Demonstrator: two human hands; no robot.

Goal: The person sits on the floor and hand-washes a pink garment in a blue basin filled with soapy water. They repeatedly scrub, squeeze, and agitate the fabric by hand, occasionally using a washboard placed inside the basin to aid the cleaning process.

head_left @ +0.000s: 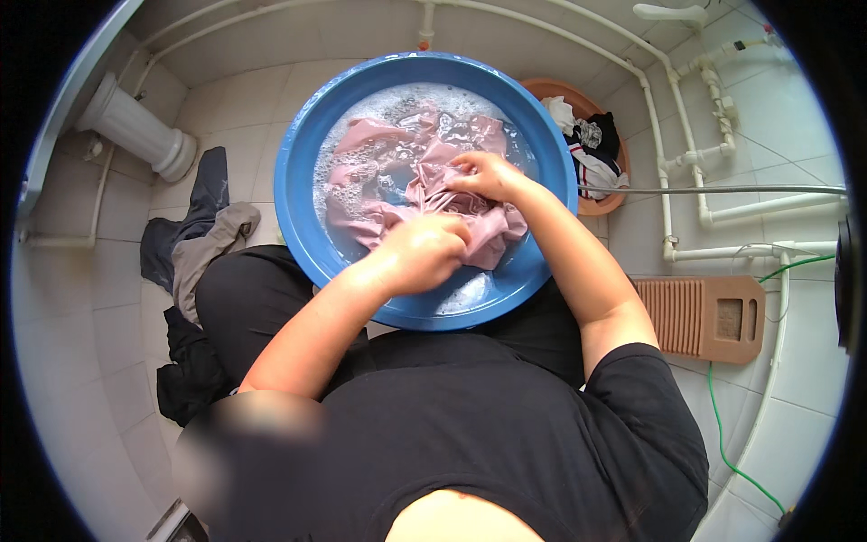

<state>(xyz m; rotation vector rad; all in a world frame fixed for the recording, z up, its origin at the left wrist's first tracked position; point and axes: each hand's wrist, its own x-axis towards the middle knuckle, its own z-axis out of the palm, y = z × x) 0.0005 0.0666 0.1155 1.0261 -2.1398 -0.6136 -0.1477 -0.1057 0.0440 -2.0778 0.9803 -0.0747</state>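
Note:
A wet pink garment (492,239) lies bunched and partly under soapy water in a large round blue basin (293,194). White foam (415,95) floats thickest along the far side. My left hand (424,253) is closed in a fist on the garment's near part, its fingertips turned out of sight. Just beyond it to the right, my right hand (488,176) grips gathered folds of the same cloth with bent fingers. Between the two hands the fabric is drawn into tight creases.
An orange-brown tub (619,200) of mixed clothes stands behind the basin at right. A brown washboard (695,318) lies at right near a green cord (720,415) and white pipes (655,117). Dark grey (203,199), taupe (194,257) and black garments (190,370) lie at left, near a white pedestal (135,126).

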